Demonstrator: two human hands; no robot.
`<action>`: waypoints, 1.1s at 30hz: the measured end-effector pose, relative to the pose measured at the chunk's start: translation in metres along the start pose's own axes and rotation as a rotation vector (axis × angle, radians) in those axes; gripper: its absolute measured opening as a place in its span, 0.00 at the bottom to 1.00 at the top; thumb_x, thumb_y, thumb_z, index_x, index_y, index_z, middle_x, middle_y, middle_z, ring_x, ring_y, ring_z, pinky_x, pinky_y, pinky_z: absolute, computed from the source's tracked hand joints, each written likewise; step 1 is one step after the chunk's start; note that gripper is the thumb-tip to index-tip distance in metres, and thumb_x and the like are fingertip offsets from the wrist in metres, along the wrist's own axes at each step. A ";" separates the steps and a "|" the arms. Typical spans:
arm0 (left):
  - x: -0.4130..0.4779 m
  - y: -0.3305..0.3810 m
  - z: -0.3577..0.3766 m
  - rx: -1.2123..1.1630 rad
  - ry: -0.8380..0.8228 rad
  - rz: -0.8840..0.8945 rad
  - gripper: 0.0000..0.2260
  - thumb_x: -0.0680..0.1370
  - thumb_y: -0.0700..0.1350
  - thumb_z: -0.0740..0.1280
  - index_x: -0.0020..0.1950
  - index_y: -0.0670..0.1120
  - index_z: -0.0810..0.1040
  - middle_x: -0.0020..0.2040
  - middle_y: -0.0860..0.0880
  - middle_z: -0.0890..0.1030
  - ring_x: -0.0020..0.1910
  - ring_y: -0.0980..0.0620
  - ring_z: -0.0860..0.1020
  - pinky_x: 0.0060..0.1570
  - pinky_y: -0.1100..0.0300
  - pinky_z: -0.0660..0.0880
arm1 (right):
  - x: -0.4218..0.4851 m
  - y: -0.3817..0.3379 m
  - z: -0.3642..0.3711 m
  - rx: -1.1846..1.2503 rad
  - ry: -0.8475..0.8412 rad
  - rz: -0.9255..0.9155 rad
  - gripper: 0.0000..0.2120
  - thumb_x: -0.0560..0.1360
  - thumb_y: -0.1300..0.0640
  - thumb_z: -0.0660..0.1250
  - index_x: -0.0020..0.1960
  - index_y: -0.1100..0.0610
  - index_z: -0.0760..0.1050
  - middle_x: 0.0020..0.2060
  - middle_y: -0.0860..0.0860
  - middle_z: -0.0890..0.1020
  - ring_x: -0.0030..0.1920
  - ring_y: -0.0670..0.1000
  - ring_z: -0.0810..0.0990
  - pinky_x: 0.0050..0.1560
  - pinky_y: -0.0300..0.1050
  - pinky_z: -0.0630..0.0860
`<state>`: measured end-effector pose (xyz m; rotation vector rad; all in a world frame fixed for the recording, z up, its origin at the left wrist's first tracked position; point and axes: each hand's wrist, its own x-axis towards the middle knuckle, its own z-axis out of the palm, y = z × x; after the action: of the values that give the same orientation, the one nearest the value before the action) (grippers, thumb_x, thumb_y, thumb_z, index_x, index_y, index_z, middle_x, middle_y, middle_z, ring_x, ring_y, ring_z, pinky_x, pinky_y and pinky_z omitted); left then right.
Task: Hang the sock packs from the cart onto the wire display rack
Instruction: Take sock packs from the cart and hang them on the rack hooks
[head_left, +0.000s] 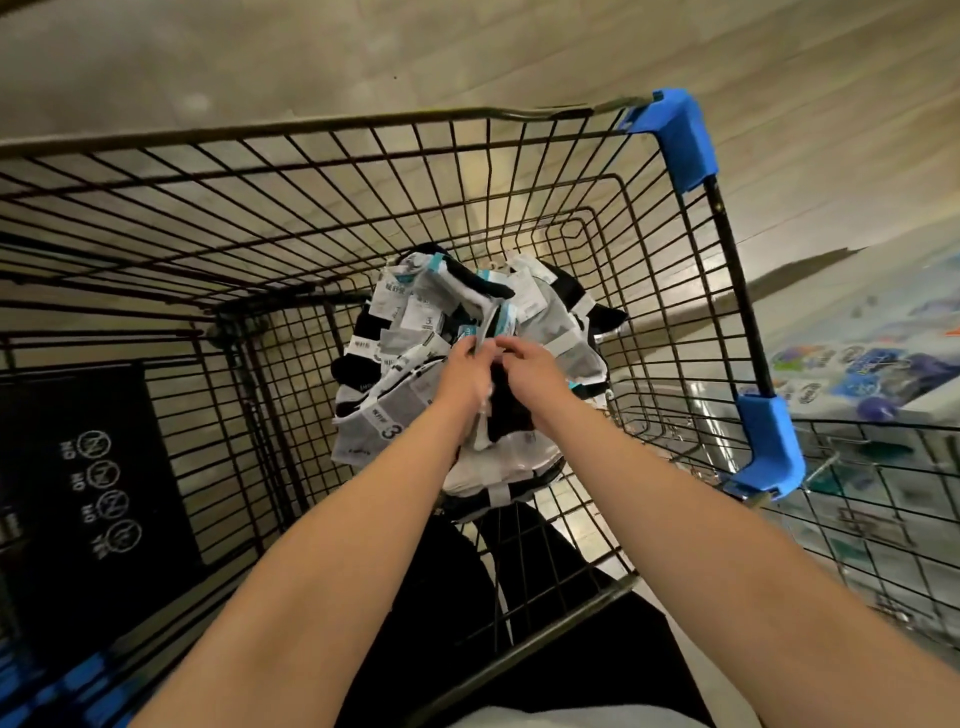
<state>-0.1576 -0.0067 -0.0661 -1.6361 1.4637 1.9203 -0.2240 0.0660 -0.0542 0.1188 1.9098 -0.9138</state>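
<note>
A pile of sock packs (415, 322), black, white and grey with paper bands, lies at the bottom of a black wire cart (363, 171) with blue plastic corners. Both my arms reach down into the cart. My left hand (465, 371) pinches a sock pack (493, 317) by its band at the top of the pile. My right hand (530, 371) is right beside it, its fingers closed on the same pack. A black sock (506, 415) hangs below the two hands. The wire display rack is not clearly in view.
The cart's folded child seat with a black warning panel (93, 483) is at the left. At the right, beyond the cart wall, stands a shelf with colourful packaged goods (852, 364). Pale flooring (311, 52) lies past the cart's far end.
</note>
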 end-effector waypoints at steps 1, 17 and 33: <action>0.004 -0.002 0.001 0.016 0.014 0.007 0.20 0.84 0.51 0.62 0.74 0.45 0.72 0.70 0.44 0.77 0.68 0.43 0.76 0.71 0.47 0.71 | 0.000 0.000 0.000 0.069 0.005 0.023 0.17 0.80 0.60 0.62 0.67 0.51 0.77 0.60 0.54 0.81 0.58 0.53 0.80 0.58 0.52 0.80; -0.080 -0.009 -0.033 -0.336 -0.044 0.008 0.09 0.86 0.44 0.60 0.54 0.56 0.77 0.45 0.55 0.84 0.40 0.60 0.84 0.38 0.65 0.80 | -0.063 0.000 -0.003 0.112 0.048 -0.029 0.15 0.76 0.57 0.66 0.63 0.51 0.77 0.54 0.50 0.83 0.54 0.51 0.83 0.54 0.49 0.82; -0.039 0.003 -0.026 -0.114 0.070 0.065 0.13 0.80 0.55 0.65 0.64 0.58 0.76 0.60 0.53 0.83 0.59 0.50 0.82 0.63 0.43 0.79 | -0.008 -0.022 -0.046 -0.307 0.287 -0.109 0.24 0.80 0.55 0.65 0.75 0.54 0.68 0.73 0.53 0.69 0.73 0.54 0.66 0.73 0.49 0.63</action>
<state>-0.1298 -0.0129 -0.0289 -1.7418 1.4765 2.0353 -0.2633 0.0826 -0.0246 -0.0408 2.3204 -0.6908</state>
